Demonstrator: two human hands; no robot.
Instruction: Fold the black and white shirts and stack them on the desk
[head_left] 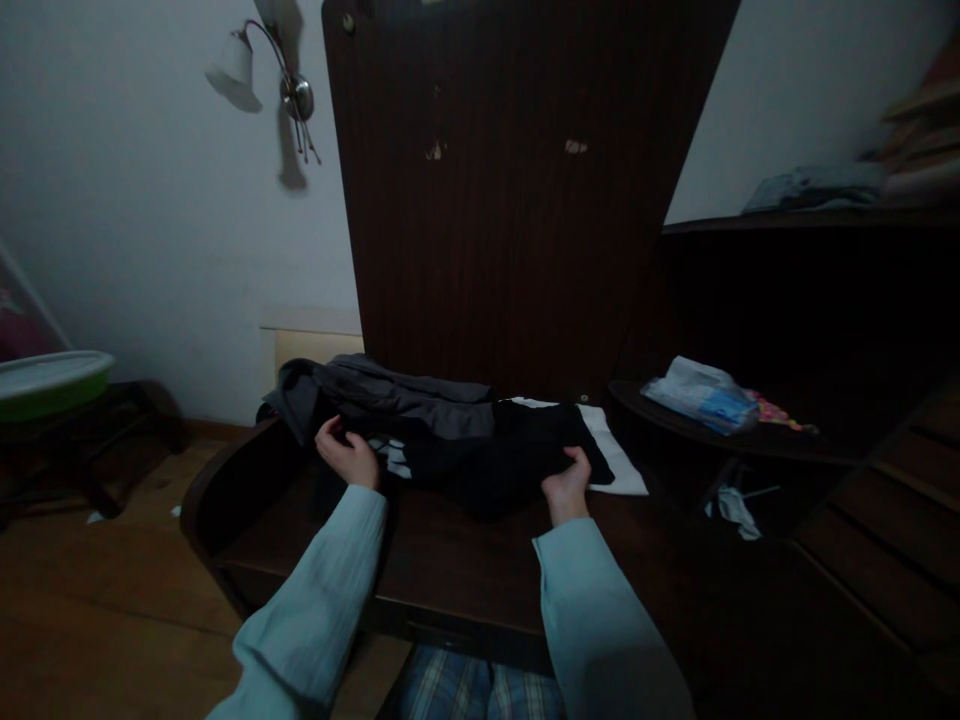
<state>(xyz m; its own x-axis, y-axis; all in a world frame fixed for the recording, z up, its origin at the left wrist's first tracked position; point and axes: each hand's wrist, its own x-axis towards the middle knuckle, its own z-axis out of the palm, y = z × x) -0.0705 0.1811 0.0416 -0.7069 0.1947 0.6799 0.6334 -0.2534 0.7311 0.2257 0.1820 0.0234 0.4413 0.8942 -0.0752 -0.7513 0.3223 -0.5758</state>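
Note:
A black garment [480, 475] with a white print near its left end stretches between my two hands above the dark wooden tabletop. My left hand [349, 458] is closed on its left end, with the fingertips partly lost against the dark cloth. At the other end, my right hand [568, 487] pinches the edge, thumb on top and the other fingers mostly hidden. Behind it lies a rumpled dark grey garment [405, 395]. A white cloth or sheet [619, 460] shows under the black fabric at the right. What kind of garment the black one is, I cannot tell.
A tall dark board [510, 230] rises behind the tabletop [450, 560]. To the right, a curved shelf [810, 450] bears a plastic packet [701, 393]; folded cloth [817, 187] lies higher up. A green basin [56, 390] rests on a stool at left. A lamp [236, 70] hangs on the wall.

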